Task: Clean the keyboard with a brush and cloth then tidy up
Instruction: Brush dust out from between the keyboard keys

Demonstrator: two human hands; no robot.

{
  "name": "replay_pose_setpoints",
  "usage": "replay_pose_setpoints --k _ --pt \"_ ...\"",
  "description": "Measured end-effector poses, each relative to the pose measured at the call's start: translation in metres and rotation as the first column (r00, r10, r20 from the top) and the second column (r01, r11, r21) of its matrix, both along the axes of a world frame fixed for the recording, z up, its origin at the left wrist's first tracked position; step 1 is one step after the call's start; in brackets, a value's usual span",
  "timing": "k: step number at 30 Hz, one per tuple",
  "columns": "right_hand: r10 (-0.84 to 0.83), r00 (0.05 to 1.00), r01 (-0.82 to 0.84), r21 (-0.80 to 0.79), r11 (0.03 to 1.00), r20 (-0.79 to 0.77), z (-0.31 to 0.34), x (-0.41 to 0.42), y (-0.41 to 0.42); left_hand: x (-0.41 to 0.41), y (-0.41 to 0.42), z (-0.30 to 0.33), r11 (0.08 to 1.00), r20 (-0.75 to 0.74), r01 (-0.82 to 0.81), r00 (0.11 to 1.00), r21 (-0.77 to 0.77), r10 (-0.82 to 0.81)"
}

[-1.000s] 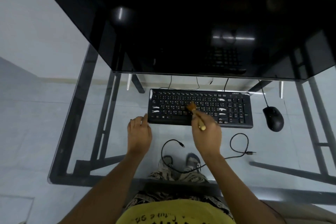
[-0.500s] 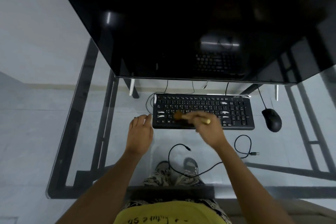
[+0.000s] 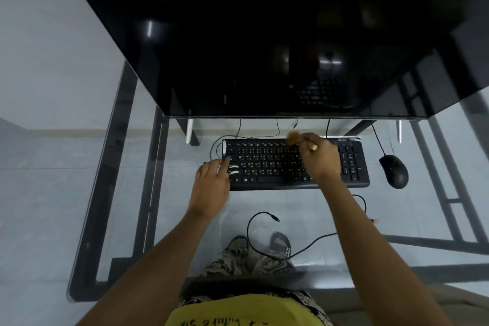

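The keyboard (image 3: 295, 164) lies centre frame on the glass desk (image 3: 132, 206), below the monitor (image 3: 264, 34). The mouse (image 3: 394, 174) sits right of it, apart. A loose cable (image 3: 262, 230) curls lower centre, below the keyboard.

We can read white letters on the keyboard (image 3: 267, 164) keys: Q, W, E, R in one row, A, S, D, F, G below, then Z, X, C. A brand mark at its top right edge is too blurred to read. Black print on the yellow shirt (image 3: 238, 312) cannot be made out.
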State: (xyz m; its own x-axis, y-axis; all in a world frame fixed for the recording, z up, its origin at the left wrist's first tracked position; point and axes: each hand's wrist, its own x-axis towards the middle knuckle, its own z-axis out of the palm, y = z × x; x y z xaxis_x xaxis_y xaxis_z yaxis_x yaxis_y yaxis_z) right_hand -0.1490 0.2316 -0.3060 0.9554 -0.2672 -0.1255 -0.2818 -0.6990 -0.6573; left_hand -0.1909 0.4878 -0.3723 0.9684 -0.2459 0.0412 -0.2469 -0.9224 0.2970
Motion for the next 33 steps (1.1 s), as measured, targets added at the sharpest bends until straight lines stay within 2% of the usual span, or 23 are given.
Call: replay_pose_setpoints --k 1,2,3,4,5,6,7,8,10,11,13,15,21,25,29,33 --pt "-0.029 0.998 0.029 0.009 1.0 0.057 0.0 -0.001 -0.002 0.001 -0.001 0.001 1.0 0.002 0.0 1.0 -0.005 0.0" --pt "-0.002 0.999 -0.002 0.106 0.994 0.044 -0.001 0.0 -0.002 0.002 -0.002 0.002 1.0 0.004 0.004 1.0 -0.007 -0.004" --pt "0.056 0.998 -0.046 0.24 0.97 -0.036 -0.001 0.001 0.001 0.003 -0.003 0.002 1.0 0.009 0.014 1.0 -0.002 -0.014" --pt "0.114 0.988 -0.077 0.309 0.948 -0.104 -0.003 -0.001 0.0 0.005 -0.004 0.003 1.0 0.016 0.027 1.0 0.007 -0.027" --pt "0.123 0.986 -0.093 0.247 0.965 -0.112 -0.005 -0.003 -0.001 0.006 -0.006 0.003 0.999 0.023 0.038 0.999 0.015 -0.038" --pt "0.088 0.995 -0.084 0.087 0.993 -0.042 -0.008 -0.004 -0.004 0.008 -0.008 0.004 0.999 0.03 0.046 0.998 0.018 -0.047" --pt "0.021 0.996 -0.011 -0.11 0.994 0.092 -0.009 -0.007 -0.008 0.01 -0.011 0.005 0.998 0.037 0.055 0.998 0.018 -0.055" --pt "-0.014 0.974 0.065 -0.218 0.974 0.227 -0.009 -0.01 -0.013 0.012 -0.014 0.007 0.998 0.045 0.064 0.997 0.017 -0.064" --pt "0.044 0.91 0.075 -0.265 0.961 0.413 -0.006 -0.017 -0.018 0.016 -0.023 0.013 0.996 0.049 0.086 0.995 0.013 -0.087" --pt "0.104 0.885 0.035 -0.288 0.957 0.453 -0.003 -0.021 -0.021 0.018 -0.029 0.017 0.995 0.044 0.102 0.994 0.012 -0.103" --pt "0.182 0.861 -0.019 -0.329 0.944 0.474 -0.001 -0.032 -0.035 0.024 -0.045 0.022 0.991 0.048 0.131 0.99 0.01 -0.131" --pt "0.177 0.861 -0.002 -0.345 0.939 0.477 -0.001 -0.046 -0.061 0.029 -0.067 0.027 0.988 0.069 0.155 0.985 0.004 -0.155" --pt "-0.078 0.935 0.198 -0.329 0.923 0.346 -0.003 -0.102 -0.171 0.035 -0.181 0.039 0.909 0.126 0.416 0.901 0.021 -0.415" --pt "-0.206 0.958 0.273 -0.412 0.869 0.2 -0.018 -0.143 -0.26 0.015 -0.29 0.042 0.841 0.073 0.54 0.838 0.033 -0.541" --pt "-0.101 0.995 0.093 -0.543 0.834 0.015 -0.046 -0.17 -0.328 -0.011 -0.384 0.029 0.736 0.031 0.673 0.736 0.078 -0.676" --pt "-0.024 0.993 -0.044 -0.549 0.835 -0.116 -0.064 -0.184 -0.362 -0.022 -0.448 0.015 0.744 -0.067 0.662 0.749 0.092 -0.659"
